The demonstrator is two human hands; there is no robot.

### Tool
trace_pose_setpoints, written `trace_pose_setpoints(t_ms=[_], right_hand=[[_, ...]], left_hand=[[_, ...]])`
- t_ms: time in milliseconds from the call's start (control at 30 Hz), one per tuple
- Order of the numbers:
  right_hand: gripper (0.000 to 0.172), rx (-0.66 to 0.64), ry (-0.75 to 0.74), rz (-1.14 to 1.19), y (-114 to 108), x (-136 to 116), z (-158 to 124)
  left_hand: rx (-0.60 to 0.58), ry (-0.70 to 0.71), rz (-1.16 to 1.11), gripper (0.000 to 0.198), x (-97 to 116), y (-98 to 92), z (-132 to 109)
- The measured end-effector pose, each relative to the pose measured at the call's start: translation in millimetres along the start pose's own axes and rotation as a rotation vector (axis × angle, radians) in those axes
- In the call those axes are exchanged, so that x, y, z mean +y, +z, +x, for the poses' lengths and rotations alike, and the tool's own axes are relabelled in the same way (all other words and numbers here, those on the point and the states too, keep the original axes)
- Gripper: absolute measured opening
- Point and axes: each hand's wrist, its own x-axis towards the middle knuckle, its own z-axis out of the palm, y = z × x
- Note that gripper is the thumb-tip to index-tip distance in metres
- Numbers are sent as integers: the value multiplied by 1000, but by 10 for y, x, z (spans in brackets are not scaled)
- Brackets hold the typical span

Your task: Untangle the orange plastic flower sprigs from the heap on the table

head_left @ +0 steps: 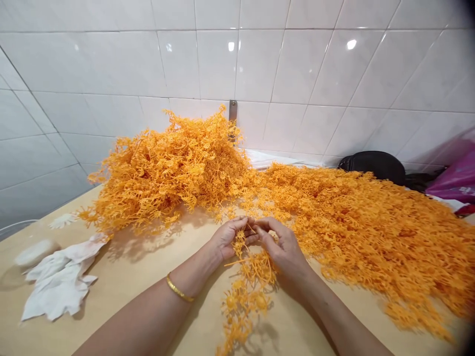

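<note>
orange spiky plastic sprig (247, 282) (round knobs) between left hand (230, 238), right hand (280, 246)

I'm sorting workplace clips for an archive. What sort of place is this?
Probably a small hand-work workshop or tiled back room: heaps of orange moulded plastic sprigs cover a pale wooden worktable against a white tiled wall, and the left hand and right hand hold a strand between them.

Bench layout, head cam
Main heap of plastic sprue (166, 168) upper left on the wooden tabletop (285, 331), second sprue spread (371, 232) right of it out to the frame edge, loose sprue strand (245, 296) lower middle. Rag (59, 279) lower left. Fabric bag (373, 167) and plastic bag (454, 178) upper right against the tiled wall (297, 59) (metal bracket (232, 111) on the wall behind the heap).
</note>
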Motion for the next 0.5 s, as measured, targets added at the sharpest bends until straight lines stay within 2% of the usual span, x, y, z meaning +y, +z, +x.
trace_pose_setpoints(t_ms=[133,267,333,433,500], right_hand=[[34,-119,-154,-325,105,-70,-27],[20,-125,-129,-406,160,-47,-21],[18,-108,-113,-404,152,-34,-15],[33,-120,-164,-453,146,-33,-16],[42,-160,-222,-487,156,-30,-20]], left_hand=[[-22,-13,-71,6,10,-31,21],[-8,-32,-88,5,26,-23,14],[10,-51,-65,5,34,-4,-3],[-7,-78,-58,14,52,17,-29],[-67,-93,-54,26,69,19,-39]])
